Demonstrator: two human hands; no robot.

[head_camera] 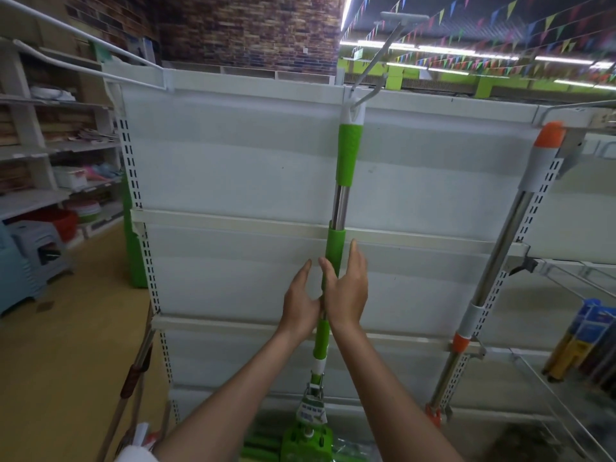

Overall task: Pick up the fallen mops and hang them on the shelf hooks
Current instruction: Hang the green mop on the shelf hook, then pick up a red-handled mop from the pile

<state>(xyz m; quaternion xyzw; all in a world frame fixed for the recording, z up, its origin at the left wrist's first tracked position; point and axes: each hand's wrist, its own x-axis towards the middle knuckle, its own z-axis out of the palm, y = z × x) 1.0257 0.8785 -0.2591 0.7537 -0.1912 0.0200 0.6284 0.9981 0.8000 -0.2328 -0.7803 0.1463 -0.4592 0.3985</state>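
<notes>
A green-and-steel mop (343, 181) hangs upright against the white shelf back panel (240, 175), its white top cap on a shelf hook (361, 98). Its green mop head (308, 441) is at the bottom. My left hand (300, 301) and my right hand (345, 288) flank the lower green grip with fingers straight, palms close to the pole; neither curls round it. An orange-and-grey mop (520, 208) hangs slanted at the right, its orange tip by the upper right hook (566, 111).
Long white hooks (86, 68) jut from the shelf top at the left. Wooden-handled tools (136, 371) lean at the lower left. A wire rack (566, 378) with packaged goods stands at the right. Plastic stools (30, 255) sit on the yellow floor at the left.
</notes>
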